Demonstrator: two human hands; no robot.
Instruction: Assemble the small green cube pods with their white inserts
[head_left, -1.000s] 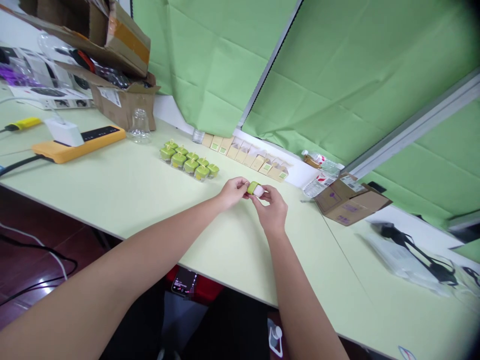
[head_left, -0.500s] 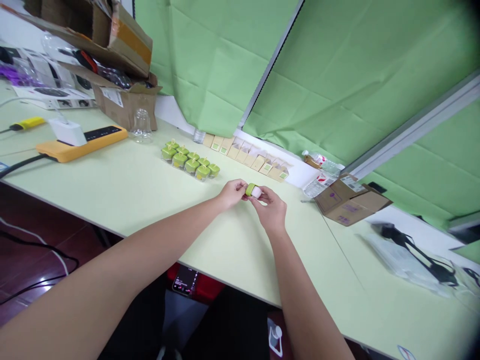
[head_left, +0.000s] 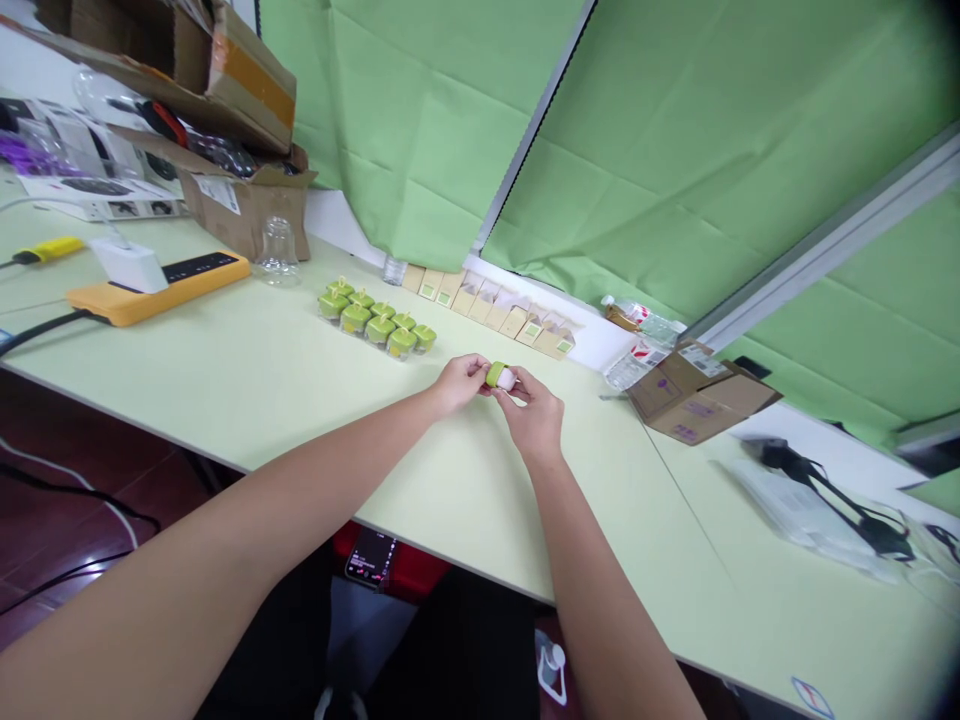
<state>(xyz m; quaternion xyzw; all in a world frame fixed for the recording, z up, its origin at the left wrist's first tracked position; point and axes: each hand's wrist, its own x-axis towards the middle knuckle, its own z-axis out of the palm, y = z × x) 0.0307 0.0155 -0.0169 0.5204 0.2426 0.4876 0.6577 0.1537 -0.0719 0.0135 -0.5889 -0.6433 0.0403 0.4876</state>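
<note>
Over the worktop, my left fingers and right fingers grip a green-and-white cup. Green-topped cups stand nearby.

item: small piece, green at one end, pale whitish at the other | pose: lying sideways, green end towards left hand, pale end towards right hand | state: held by fingertips of both | place: over desk, contact unclear
</note>
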